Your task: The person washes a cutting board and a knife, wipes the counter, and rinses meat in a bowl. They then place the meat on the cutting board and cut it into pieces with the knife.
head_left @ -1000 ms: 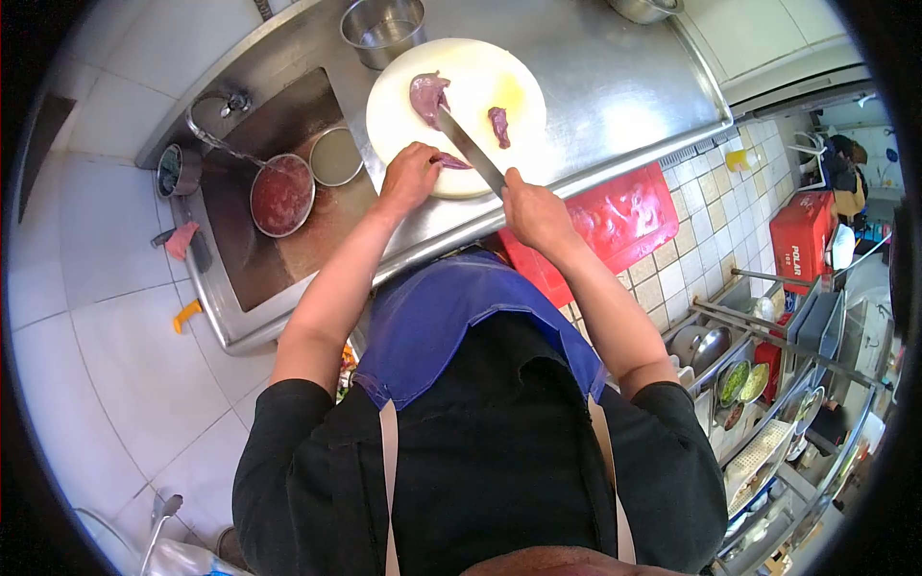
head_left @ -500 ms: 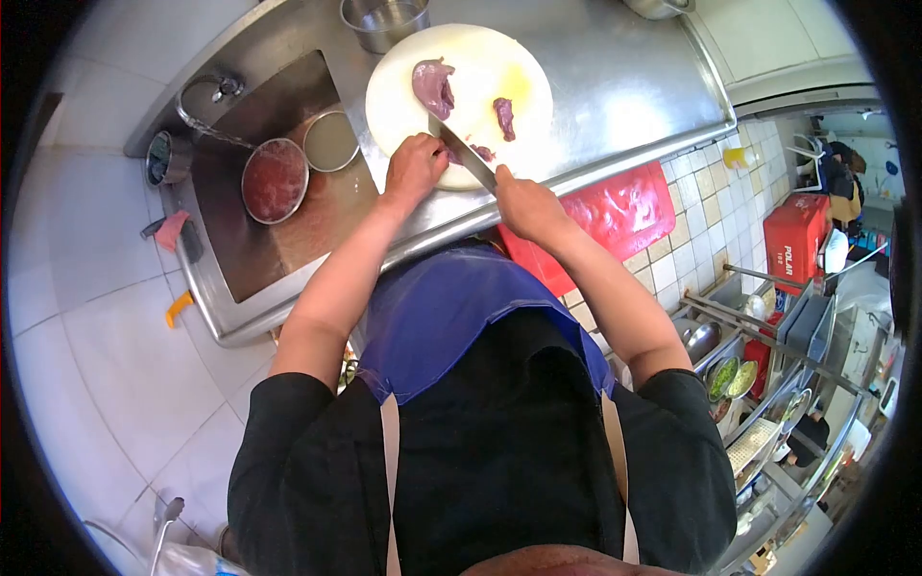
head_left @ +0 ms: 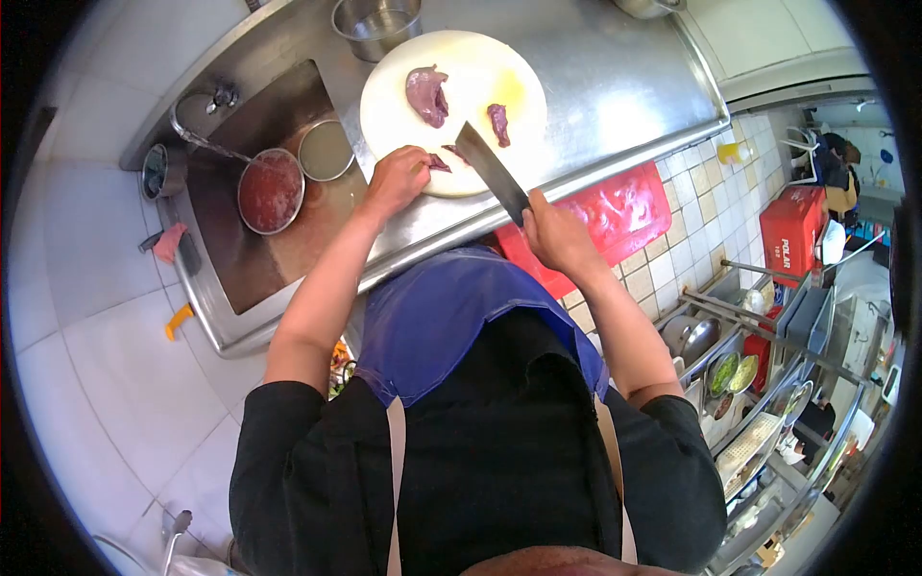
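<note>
On a round white cutting board (head_left: 403, 77) lie a large piece of dark red raw meat (head_left: 426, 94) and a smaller strip of meat (head_left: 498, 125). My left hand (head_left: 398, 180) rests at the board's near left edge, its fingers closed on a small piece of meat (head_left: 439, 163). A broad-bladed kitchen knife (head_left: 492, 173) is in my right hand (head_left: 559, 235), gripped by the handle. Its blade slants over the near part of the board, with its tip pointing away from me. Close to the blade, a thin meat scrap (head_left: 455, 154) is partly hidden.
Left of the board is a steel sink (head_left: 226, 288), where water runs from a tap (head_left: 223, 96) into a pot of reddish liquid (head_left: 271, 192). Another round pot (head_left: 327, 151) stands beside it. A steel pan (head_left: 376, 29) touches the board's far side. Below the counter edge sits a red container (head_left: 615, 216).
The knife has come away from the large piece of meat and moved right and toward me, turning its blade face up. My left hand has shifted slightly left.
</note>
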`<state>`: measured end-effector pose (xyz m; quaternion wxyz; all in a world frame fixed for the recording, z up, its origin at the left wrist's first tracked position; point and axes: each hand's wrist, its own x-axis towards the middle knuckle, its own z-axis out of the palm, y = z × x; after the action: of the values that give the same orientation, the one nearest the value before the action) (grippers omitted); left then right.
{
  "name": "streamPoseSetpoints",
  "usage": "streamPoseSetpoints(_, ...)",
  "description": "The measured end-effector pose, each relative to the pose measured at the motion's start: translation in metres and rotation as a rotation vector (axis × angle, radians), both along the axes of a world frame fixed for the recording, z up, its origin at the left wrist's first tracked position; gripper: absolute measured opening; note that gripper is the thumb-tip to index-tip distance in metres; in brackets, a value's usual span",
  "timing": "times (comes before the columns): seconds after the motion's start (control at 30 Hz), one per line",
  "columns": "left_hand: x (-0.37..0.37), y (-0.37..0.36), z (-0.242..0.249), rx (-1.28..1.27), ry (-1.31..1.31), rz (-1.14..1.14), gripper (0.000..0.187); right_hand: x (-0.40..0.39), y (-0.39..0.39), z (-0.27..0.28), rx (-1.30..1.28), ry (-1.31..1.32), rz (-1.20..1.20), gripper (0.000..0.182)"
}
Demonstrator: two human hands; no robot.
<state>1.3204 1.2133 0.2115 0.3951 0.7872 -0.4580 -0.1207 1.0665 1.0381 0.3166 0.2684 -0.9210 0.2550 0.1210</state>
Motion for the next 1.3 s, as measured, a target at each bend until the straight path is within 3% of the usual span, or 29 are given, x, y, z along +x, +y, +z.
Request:
streamPoseSetpoints(0.27,-0.002,-0.001,-0.004,-0.022,-0.058,-0.013,0.017,0.056,0.025,-0.004,-0.001,-0.052,0.092,0.020)
streamPoseSetpoints(0.43,-0.001,-0.004,-0.011,0.027,-0.145,-0.017,0.019,0.069,0.029,-0.036,-0.022,-0.120,0.109,0.020)
streamPoseSetpoints(0.8,-0.007,-0.010,-0.010,0.020,-0.185,0.020,0.012,0.005,0.020,-0.008,-0.042,0.052,0.145,0.015)
streamPoseSetpoints(0.9,-0.003,-0.012,-0.007,0.056,-0.176,0.106,0.011,-0.005,0.013,-0.002,0.023,0.025,0.060,0.021)
streamPoseSetpoints(0.97,-0.006,-0.015,-0.005,0.076,-0.170,0.165,0.011,-0.013,0.010,-0.007,0.052,-0.110,-0.141,0.022)
streamPoseSetpoints(1.07,-0.013,-0.031,0.002,0.102,-0.061,0.162,0.022,-0.019,0.003,-0.007,0.041,-0.219,-0.269,0.023)
streamPoseSetpoints(1.17,-0.035,-0.060,0.008,0.213,-0.036,0.067,0.038,-0.023,0.002,-0.001,0.079,-0.232,-0.386,0.021)
streamPoseSetpoints(1.3,-0.050,-0.089,0.012,0.315,-0.047,-0.061,0.027,-0.044,0.003,-0.018,0.102,-0.335,-0.410,0.020)
